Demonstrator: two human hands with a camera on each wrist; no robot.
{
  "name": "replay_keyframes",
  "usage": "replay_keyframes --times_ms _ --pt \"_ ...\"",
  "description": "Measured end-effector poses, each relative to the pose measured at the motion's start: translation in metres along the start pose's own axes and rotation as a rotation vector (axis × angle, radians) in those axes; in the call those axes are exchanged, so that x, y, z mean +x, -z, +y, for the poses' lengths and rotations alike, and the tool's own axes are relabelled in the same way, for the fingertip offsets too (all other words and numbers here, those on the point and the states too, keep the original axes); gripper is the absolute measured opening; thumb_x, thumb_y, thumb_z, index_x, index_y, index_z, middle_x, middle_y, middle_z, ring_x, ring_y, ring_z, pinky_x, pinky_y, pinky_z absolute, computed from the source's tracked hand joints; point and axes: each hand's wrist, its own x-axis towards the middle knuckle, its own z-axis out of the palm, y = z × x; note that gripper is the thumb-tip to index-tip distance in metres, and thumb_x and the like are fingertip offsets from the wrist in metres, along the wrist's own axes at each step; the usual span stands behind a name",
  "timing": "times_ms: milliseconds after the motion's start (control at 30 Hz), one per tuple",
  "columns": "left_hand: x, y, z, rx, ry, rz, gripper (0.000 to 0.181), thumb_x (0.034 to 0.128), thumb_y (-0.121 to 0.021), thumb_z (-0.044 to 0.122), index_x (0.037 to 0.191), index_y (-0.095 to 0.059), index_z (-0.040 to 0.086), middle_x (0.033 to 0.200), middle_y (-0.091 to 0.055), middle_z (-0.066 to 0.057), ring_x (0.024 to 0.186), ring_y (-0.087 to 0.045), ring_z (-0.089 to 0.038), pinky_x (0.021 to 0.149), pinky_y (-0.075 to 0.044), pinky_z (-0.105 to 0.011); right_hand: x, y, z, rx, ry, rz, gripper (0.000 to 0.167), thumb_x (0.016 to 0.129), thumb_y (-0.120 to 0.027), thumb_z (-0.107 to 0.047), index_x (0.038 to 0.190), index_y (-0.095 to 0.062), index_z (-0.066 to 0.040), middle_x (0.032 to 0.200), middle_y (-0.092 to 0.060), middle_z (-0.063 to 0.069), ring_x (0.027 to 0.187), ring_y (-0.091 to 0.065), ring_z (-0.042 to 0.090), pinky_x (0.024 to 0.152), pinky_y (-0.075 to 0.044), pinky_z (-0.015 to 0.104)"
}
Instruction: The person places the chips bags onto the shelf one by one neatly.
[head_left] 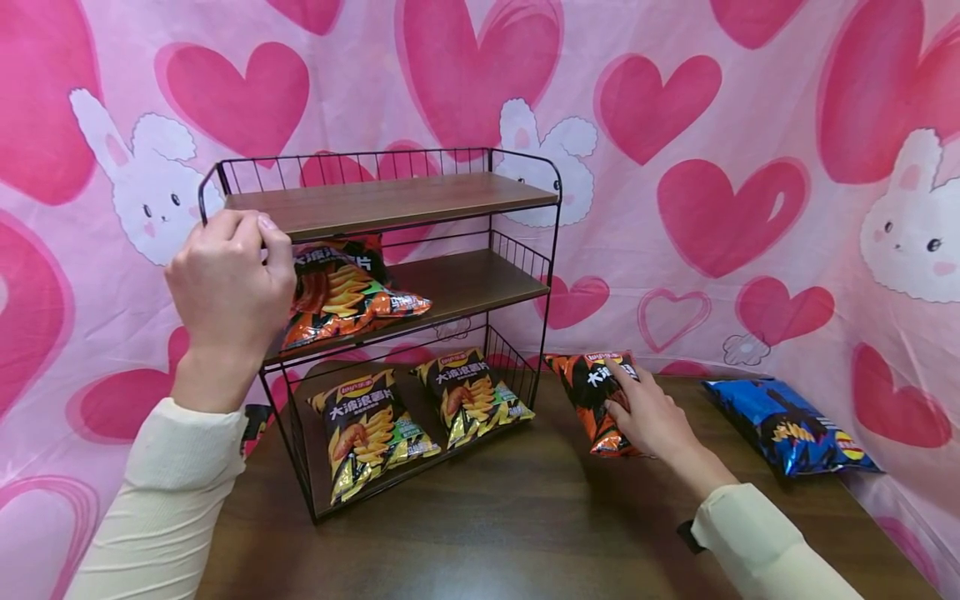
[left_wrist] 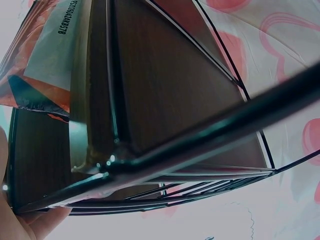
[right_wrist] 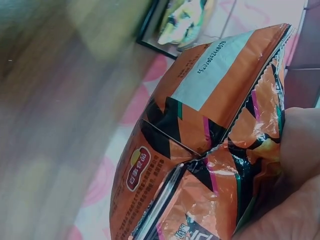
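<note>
My left hand (head_left: 232, 275) grips the black metal frame at the left end of the top shelf (head_left: 390, 200). In the left wrist view its fingers (left_wrist: 50, 222) curl round the dark bar (left_wrist: 200, 132). To the right of the rack, my right hand (head_left: 656, 412) holds an orange and black bag of chips (head_left: 588, 392). The right wrist view shows the back of this bag (right_wrist: 200, 135), with the hand (right_wrist: 295, 185) along its right side; part of its grip is hidden. A similar orange bag (head_left: 341, 292) leans on the middle shelf, just right of my left hand.
Two yellow and black chip bags (head_left: 367, 433) (head_left: 468, 392) stand on the bottom shelf. A blue chip bag (head_left: 791, 429) lies at the right on the brown wooden table (head_left: 487, 533). A pink cloth with hearts (head_left: 660, 100) hangs behind everything.
</note>
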Motion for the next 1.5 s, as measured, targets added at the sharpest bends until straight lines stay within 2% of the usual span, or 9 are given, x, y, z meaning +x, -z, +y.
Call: replay_keyframes --times_ms 400,533,767,933,1233,1400,1500 --pt "0.0 -0.002 -0.001 -0.007 -0.004 0.015 0.051 0.1049 -0.04 0.029 0.096 -0.073 -0.009 0.093 -0.069 -0.025 0.076 -0.059 -0.053 0.062 -0.044 -0.068 -0.008 0.023 -0.011 0.014 0.019 0.013 0.071 0.098 -0.063 -0.027 0.162 -0.03 -0.02 0.155 -0.034 0.032 0.124 -0.047 0.065 0.089 -0.04 0.081" --pt "0.0 -0.002 -0.001 -0.006 -0.004 0.017 0.051 0.1049 -0.04 0.029 0.096 -0.073 -0.009 0.092 -0.069 -0.025 0.075 -0.059 -0.053 0.062 -0.044 -0.068 -0.01 0.034 -0.019 0.023 0.053 0.036 0.072 0.098 -0.064 -0.028 0.162 -0.031 -0.021 0.156 -0.034 0.03 0.125 -0.048 0.06 0.09 -0.04 0.08" --pt "0.0 -0.001 -0.001 -0.003 -0.01 0.02 0.051 0.1049 -0.04 0.03 0.097 -0.073 -0.008 0.092 -0.069 -0.023 0.075 -0.06 -0.052 0.061 -0.045 -0.067 -0.009 0.052 -0.039 0.036 0.145 0.112 0.07 0.098 -0.065 -0.026 0.161 -0.034 -0.022 0.162 -0.03 0.024 0.133 -0.045 0.054 0.096 -0.037 0.079" --pt "0.0 0.0 0.0 -0.006 -0.01 0.023 0.05 0.1046 -0.04 0.029 0.094 -0.073 -0.007 0.091 -0.069 -0.022 0.073 -0.058 -0.052 0.061 -0.044 -0.066 -0.01 0.062 -0.054 0.045 0.186 0.147 0.071 0.098 -0.064 -0.026 0.162 -0.032 -0.026 0.163 -0.03 0.021 0.137 -0.044 0.051 0.096 -0.037 0.078" --pt "-0.001 -0.002 0.004 -0.011 -0.018 0.007 0.047 0.1042 -0.041 0.027 0.094 -0.074 -0.005 0.093 -0.071 -0.02 0.073 -0.06 -0.05 0.061 -0.048 -0.065 -0.012 0.079 -0.087 0.076 0.257 0.197 0.072 0.097 -0.067 -0.023 0.16 -0.035 -0.03 0.157 -0.037 0.02 0.127 -0.052 0.049 0.091 -0.044 0.075" --pt "0.0 0.003 0.002 0.012 -0.017 -0.003 0.048 0.1045 -0.041 0.028 0.096 -0.074 -0.005 0.093 -0.071 -0.021 0.073 -0.061 -0.049 0.061 -0.048 -0.065 -0.003 0.085 -0.109 0.106 0.32 0.218 0.07 0.097 -0.067 -0.024 0.16 -0.035 -0.032 0.158 -0.039 0.017 0.128 -0.053 0.046 0.093 -0.043 0.074" --pt "0.0 0.002 0.001 0.012 -0.017 0.0 0.047 0.1044 -0.041 0.028 0.094 -0.074 -0.005 0.092 -0.071 -0.02 0.073 -0.061 -0.049 0.06 -0.047 -0.065 0.004 0.091 -0.119 0.099 0.343 0.229 0.07 0.098 -0.066 -0.024 0.16 -0.035 -0.031 0.159 -0.037 0.019 0.127 -0.054 0.049 0.094 -0.045 0.072"
